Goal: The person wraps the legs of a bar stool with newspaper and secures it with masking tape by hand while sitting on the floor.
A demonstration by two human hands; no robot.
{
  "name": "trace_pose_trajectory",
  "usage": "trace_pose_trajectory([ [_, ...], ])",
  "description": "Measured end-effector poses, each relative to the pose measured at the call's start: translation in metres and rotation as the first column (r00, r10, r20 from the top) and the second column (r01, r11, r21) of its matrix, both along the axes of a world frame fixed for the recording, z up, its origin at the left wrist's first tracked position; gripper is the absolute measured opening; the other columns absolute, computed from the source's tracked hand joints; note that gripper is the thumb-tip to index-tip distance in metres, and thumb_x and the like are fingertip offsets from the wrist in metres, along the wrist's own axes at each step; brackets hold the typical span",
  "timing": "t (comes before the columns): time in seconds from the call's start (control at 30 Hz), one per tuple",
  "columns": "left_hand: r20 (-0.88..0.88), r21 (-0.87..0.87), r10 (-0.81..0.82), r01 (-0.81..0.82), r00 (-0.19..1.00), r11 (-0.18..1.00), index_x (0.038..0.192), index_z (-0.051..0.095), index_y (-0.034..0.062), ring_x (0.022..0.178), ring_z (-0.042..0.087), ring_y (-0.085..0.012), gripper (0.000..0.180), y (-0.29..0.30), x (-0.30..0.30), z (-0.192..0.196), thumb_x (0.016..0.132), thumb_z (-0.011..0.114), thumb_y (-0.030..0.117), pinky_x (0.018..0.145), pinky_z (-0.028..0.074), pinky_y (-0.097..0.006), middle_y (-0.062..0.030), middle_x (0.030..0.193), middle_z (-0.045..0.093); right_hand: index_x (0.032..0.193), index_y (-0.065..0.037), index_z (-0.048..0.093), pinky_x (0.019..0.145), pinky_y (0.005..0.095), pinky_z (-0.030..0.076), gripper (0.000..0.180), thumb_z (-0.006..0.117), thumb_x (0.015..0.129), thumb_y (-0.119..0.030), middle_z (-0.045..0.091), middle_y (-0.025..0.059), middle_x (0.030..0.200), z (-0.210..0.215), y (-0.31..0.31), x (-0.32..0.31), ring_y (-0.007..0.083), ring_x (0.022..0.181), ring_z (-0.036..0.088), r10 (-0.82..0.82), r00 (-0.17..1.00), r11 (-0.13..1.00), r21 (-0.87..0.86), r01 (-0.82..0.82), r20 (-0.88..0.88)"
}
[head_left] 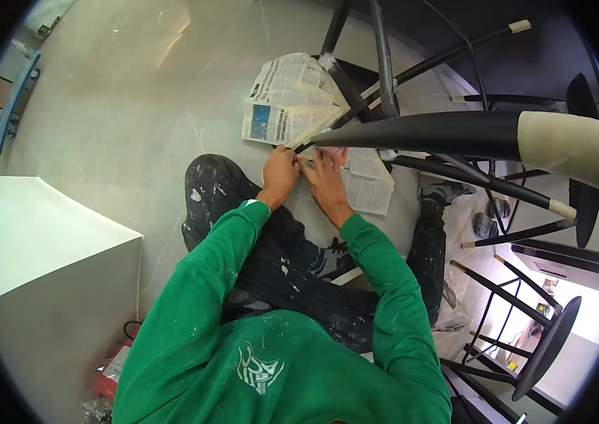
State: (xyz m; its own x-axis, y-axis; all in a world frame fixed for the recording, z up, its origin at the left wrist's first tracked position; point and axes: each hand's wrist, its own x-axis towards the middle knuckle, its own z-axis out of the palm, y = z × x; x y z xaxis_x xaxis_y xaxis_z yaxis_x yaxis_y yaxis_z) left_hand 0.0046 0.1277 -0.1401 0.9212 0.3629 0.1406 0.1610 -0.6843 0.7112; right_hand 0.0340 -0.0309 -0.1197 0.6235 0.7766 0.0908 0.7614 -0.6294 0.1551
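Taped newspaper (296,92) covers part of a black stool frame lying in front of me, with strips of masking tape (317,127) along its edges. A second newspaper sheet (370,187) hangs on the near right side. My left hand (282,173) is closed in a pinch at the near corner of the paper, by a black bar; what lies between its fingertips is hidden. Close beside it, my right hand (326,182) rests with fingers stretched over the paper's edge, its thumb near the left fingertips. A black leg (426,136) passes just beyond my right hand.
That leg's end carries a wide masking tape wrap (561,145). Several more black stools crowd the right, one with a round seat (547,346). A white block (45,240) stands at the left, with a red bag (110,374) near its foot. My legs are folded on the pale floor (130,120).
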Motion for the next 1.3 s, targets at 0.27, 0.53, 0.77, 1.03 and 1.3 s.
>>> trace_pose_trajectory([
  [0.27, 0.125, 0.124, -0.078, 0.062, 0.989, 0.990, 0.085, 0.071, 0.0065, 0.094, 0.064, -0.0312, 0.007, -0.003, -0.008, -0.008, 0.085, 0.075, 0.012, 0.077, 0.056, -0.046, -0.0084, 0.093, 0.061, 0.155, -0.016, 0.050, 0.116, 0.0558, 0.038, 0.061, 0.059, 0.095, -0.019, 0.051, 0.0205, 0.147, 0.002, 0.004, -0.002, 0.0414, 0.134, 0.049, -0.021, 1.000, 1.000, -0.020, 0.021, -0.012],
  [0.53, 0.119, 0.116, -0.145, 0.131, 0.982, 0.984, 0.093, 0.072, 0.0064, 0.093, 0.064, -0.0326, 0.009, -0.006, -0.026, -0.006, 0.084, 0.073, 0.007, 0.076, 0.056, -0.047, -0.0101, 0.093, 0.060, 0.158, -0.018, 0.047, 0.117, 0.0595, 0.034, 0.062, 0.057, 0.097, -0.018, 0.045, 0.0241, 0.154, -0.003, 0.004, -0.003, 0.0455, 0.138, 0.047, -0.033, 0.997, 0.999, -0.027, 0.032, -0.066],
  [0.77, 0.121, -0.174, -0.056, 0.076, 0.991, 0.982, 0.093, 0.073, 0.0032, 0.088, 0.064, -0.0351, 0.010, -0.017, -0.062, 0.022, 0.083, 0.076, 0.003, 0.077, 0.055, -0.043, -0.0147, 0.097, 0.059, 0.159, -0.022, 0.047, 0.117, 0.0622, 0.034, 0.060, 0.056, 0.099, -0.028, 0.045, 0.0203, 0.156, 0.002, 0.012, -0.013, 0.0418, 0.139, 0.046, -0.064, 0.995, 0.992, -0.105, 0.073, 0.079],
  [1.03, 0.123, -0.429, 0.015, 0.040, 0.992, 0.903, 0.107, 0.078, 0.0010, 0.115, 0.066, -0.0287, 0.022, 0.001, -0.080, 0.052, 0.087, 0.084, 0.010, 0.071, 0.062, -0.031, -0.0180, 0.141, 0.055, 0.148, -0.013, 0.058, 0.120, 0.0594, 0.032, 0.058, 0.066, 0.091, -0.018, 0.038, 0.0279, 0.160, 0.026, 0.001, -0.042, 0.0501, 0.142, 0.041, -0.079, 0.979, 0.877, 0.454, 0.159, -0.190],
  [1.3, -0.103, -0.885, -0.069, -0.060, 0.992, 0.461, 0.161, 0.025, -0.0103, 0.125, 0.063, -0.0288, 0.094, -0.039, -0.077, 0.090, 0.089, 0.084, 0.007, 0.097, 0.057, -0.037, -0.0255, 0.156, 0.046, 0.134, 0.000, 0.061, 0.103, 0.0455, 0.049, 0.060, 0.083, 0.087, -0.030, 0.068, 0.0203, 0.122, 0.103, -0.057, -0.150, 0.0380, 0.115, 0.064, -0.055, 0.816, 0.460, 0.710, 0.533, -0.576],
])
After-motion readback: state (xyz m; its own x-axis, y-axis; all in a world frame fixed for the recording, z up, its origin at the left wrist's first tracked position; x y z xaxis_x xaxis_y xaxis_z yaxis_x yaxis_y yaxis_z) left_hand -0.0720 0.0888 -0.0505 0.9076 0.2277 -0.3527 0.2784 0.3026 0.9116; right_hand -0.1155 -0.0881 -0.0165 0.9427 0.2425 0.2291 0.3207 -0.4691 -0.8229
